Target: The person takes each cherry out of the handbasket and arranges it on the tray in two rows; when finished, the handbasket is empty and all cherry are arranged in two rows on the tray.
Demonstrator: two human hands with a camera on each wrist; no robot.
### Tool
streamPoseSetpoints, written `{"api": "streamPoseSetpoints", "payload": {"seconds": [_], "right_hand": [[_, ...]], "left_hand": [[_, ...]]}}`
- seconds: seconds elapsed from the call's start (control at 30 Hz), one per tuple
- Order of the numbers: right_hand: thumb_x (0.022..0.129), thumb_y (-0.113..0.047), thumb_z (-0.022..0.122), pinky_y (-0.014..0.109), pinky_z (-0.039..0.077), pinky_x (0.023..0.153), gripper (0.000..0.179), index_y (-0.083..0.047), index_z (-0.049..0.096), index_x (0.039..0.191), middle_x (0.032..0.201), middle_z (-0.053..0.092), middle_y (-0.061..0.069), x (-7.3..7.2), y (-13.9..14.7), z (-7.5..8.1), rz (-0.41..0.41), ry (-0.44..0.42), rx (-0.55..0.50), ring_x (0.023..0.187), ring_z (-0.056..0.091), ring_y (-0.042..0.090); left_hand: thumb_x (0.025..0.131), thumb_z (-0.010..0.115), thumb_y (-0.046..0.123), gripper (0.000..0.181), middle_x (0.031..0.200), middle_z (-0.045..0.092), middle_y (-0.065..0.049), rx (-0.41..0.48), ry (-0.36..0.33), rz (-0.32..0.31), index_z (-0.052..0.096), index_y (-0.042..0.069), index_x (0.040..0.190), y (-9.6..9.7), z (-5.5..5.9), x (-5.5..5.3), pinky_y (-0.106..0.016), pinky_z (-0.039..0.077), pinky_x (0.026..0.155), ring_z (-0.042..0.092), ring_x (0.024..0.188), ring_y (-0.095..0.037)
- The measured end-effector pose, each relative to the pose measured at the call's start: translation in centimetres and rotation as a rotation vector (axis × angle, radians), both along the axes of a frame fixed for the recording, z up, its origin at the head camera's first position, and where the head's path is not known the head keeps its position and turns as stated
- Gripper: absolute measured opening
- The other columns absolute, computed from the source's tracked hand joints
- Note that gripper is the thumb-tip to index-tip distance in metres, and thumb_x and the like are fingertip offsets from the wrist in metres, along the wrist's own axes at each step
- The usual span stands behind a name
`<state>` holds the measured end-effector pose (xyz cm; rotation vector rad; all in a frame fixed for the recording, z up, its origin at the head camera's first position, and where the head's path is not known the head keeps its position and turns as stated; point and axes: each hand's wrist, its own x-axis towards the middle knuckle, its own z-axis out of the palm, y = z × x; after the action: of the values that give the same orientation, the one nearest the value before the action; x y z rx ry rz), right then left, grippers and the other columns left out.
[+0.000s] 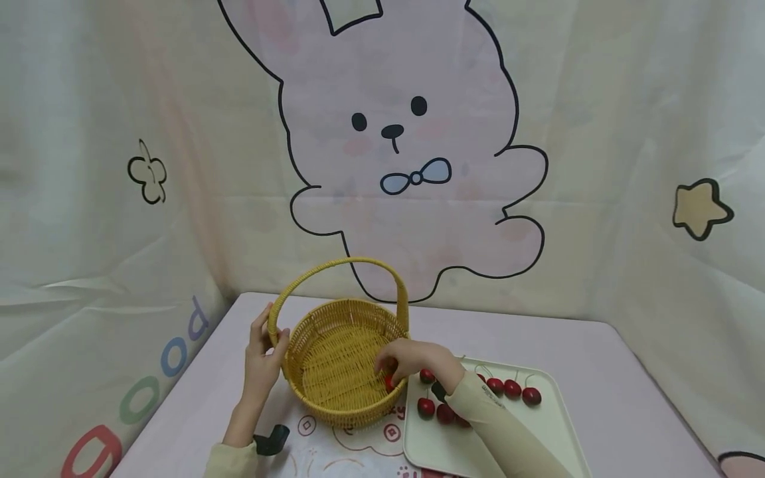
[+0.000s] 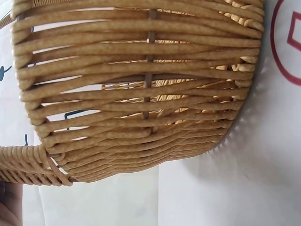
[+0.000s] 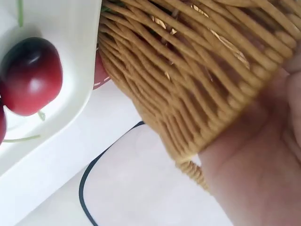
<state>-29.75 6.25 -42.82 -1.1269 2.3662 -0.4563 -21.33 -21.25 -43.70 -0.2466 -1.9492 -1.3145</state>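
A yellow woven basket (image 1: 343, 362) with a tall arched handle (image 1: 352, 260) stands on the table, its inside facing up. At its left side my left hand (image 1: 263, 362) grips the foot of the handle, thumb toward the rim. My right hand (image 1: 418, 356) reaches over the right rim with fingers bent down inside, holding a red cherry (image 1: 390, 383) low against the inner wall. The left wrist view shows the woven side (image 2: 141, 113) close up, with a bit of the hand at the handle. In the right wrist view the palm (image 3: 254, 165) lies over the rim; its fingertips are hidden.
Right of the basket is a cream tray (image 1: 552, 431) with several dark red cherries (image 1: 512, 389) with green stems. My right sleeve (image 1: 508, 425) crosses over it and covers part of the fruit. A printed cloth backdrop (image 1: 597, 265) rises behind the table.
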Motion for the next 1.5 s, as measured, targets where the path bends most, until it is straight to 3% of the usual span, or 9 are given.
{"api": "streamPoseSetpoints", "payload": {"seconds": [0.2, 0.43, 0.77, 1.13, 1.3, 1.5], "right_hand": [[0.076, 0.0, 0.072, 0.019, 0.046, 0.069, 0.027, -0.014, 0.069, 0.099, 0.087, 0.062, -0.004, 0.0, -0.6, -0.1, -0.002, 0.041, 0.101, 0.076, 0.053, 0.006], [0.076, 0.0, 0.073, 0.02, 0.046, 0.068, 0.025, -0.014, 0.07, 0.096, 0.084, 0.062, -0.004, 0.1, -1.1, -0.2, 0.011, 0.077, 0.131, 0.075, 0.053, 0.006], [0.08, -0.01, 0.071, 0.02, 0.045, 0.07, 0.019, -0.014, 0.069, 0.098, 0.089, 0.064, -0.003, 0.0, -0.4, -0.8, 0.014, 0.063, -0.048, 0.078, 0.054, 0.005], [0.085, -0.024, 0.066, 0.02, 0.046, 0.072, 0.023, -0.02, 0.065, 0.108, 0.095, 0.063, -0.007, 0.0, 0.0, -1.7, 0.009, 0.173, -0.124, 0.08, 0.055, 0.003], [0.089, -0.024, 0.062, 0.024, 0.045, 0.073, 0.022, -0.018, 0.062, 0.11, 0.102, 0.058, -0.002, 0.3, 0.0, -1.8, 0.006, 0.251, -0.2, 0.083, 0.053, 0.011], [0.089, -0.019, 0.061, 0.026, 0.046, 0.075, 0.018, -0.014, 0.064, 0.107, 0.104, 0.052, 0.001, 0.8, 0.1, -1.9, -0.053, 0.229, -0.316, 0.086, 0.051, 0.016]], "left_hand": [[0.085, 0.058, -0.007, 0.056, 0.077, 0.052, -0.001, -0.003, -0.008, -0.007, 0.037, 0.005, 0.136, 0.2, 0.2, 0.0, -0.016, 0.043, 0.055, 0.048, 0.066, -0.003], [0.085, 0.058, -0.007, 0.056, 0.076, 0.052, -0.001, -0.011, -0.015, 0.001, 0.037, 0.005, 0.136, 0.1, 0.2, 0.0, -0.017, 0.044, 0.055, 0.048, 0.066, -0.003], [0.085, 0.058, -0.007, 0.055, 0.076, 0.052, 0.0, -0.016, -0.011, 0.022, 0.038, 0.004, 0.135, 0.0, 0.3, 0.1, -0.014, 0.043, 0.056, 0.048, 0.066, 0.0], [0.086, 0.058, -0.006, 0.055, 0.076, 0.053, -0.005, -0.022, -0.023, 0.027, 0.037, 0.005, 0.136, 0.1, 0.3, 0.1, -0.014, 0.042, 0.058, 0.047, 0.065, -0.001], [0.086, 0.058, -0.005, 0.055, 0.076, 0.052, -0.005, -0.015, -0.037, 0.033, 0.037, 0.007, 0.136, 0.2, 0.5, 0.1, -0.014, 0.041, 0.059, 0.046, 0.065, -0.002], [0.086, 0.058, -0.006, 0.055, 0.076, 0.051, -0.002, -0.015, -0.033, 0.024, 0.037, 0.006, 0.136, 0.2, 0.4, 0.1, -0.015, 0.041, 0.057, 0.046, 0.065, -0.002]]}}
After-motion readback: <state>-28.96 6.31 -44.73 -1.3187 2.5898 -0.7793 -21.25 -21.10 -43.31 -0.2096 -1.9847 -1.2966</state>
